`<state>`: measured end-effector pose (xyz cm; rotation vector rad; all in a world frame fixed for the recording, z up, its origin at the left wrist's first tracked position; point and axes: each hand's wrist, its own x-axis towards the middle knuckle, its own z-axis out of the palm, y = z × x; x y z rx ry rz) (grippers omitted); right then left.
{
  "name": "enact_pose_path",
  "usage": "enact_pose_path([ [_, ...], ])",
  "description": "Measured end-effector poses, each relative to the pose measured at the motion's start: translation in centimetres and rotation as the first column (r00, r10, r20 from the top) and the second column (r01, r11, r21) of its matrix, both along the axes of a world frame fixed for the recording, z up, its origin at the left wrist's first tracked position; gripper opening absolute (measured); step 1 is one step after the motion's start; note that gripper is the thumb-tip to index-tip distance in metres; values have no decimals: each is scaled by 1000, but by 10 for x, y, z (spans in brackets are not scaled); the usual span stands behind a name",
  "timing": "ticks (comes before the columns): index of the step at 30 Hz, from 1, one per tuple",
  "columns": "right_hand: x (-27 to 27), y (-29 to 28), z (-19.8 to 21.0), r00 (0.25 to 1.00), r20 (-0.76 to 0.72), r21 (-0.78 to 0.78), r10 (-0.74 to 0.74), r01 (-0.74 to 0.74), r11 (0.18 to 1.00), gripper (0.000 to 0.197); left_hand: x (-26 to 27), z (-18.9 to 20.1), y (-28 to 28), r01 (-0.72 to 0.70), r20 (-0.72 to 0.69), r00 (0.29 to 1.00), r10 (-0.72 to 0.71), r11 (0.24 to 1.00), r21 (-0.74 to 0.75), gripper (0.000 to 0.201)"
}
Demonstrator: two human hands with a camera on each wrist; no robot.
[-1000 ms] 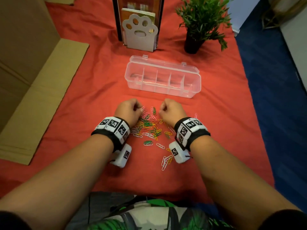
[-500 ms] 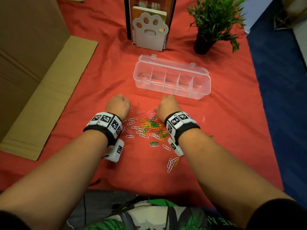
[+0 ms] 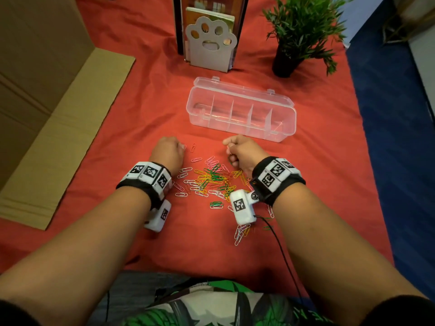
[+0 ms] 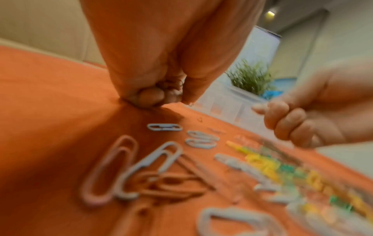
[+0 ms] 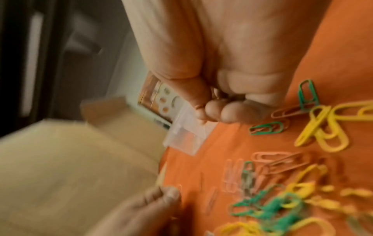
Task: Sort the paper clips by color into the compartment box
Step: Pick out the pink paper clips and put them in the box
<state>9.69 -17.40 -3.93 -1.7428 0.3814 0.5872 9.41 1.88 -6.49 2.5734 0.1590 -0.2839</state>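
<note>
Both curled hands, left hand (image 3: 167,151) and right hand (image 3: 242,152), flank scattered paper clips (image 3: 207,178); whether either grasps one cannot be told. Compartment box (image 3: 240,128), potted plant (image 3: 303,27) beyond.

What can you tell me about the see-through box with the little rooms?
The compartment box is clear plastic, long with rounded corners. Thin walls split it into about five compartments, all looking empty. Its lid is open, tipped back behind it. It sits flat on the red cloth, beyond the paper clips. Neither hand touches it.
</note>
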Motion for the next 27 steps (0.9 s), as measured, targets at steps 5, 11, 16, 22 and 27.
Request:
enact_pose_path([
  [5,-5,-2,8,958,-189,486,-216,282,827,26,-6,8,-3,-294,-248,954,169,690,-662,21],
  [11,-12,12,-3,973,-9,-273,229,-223,936,15,-10,20,-3,-481,-500,865,43,358,-800,31],
  [16,-33,4,-11,890,-63,-462,452,-428,777,21,-8,24,-7,-630,-645,764,22,244,-738,26],
  [22,-35,-14,-4,921,76,-617,383,-258,743,14,-5,11,-21,-167,-270,962,47,880,-444,22],
  [27,-44,-5,-11,818,21,-811,575,-322,488,22,-15,1,-21,169,15,985,-170,984,52,19],
])
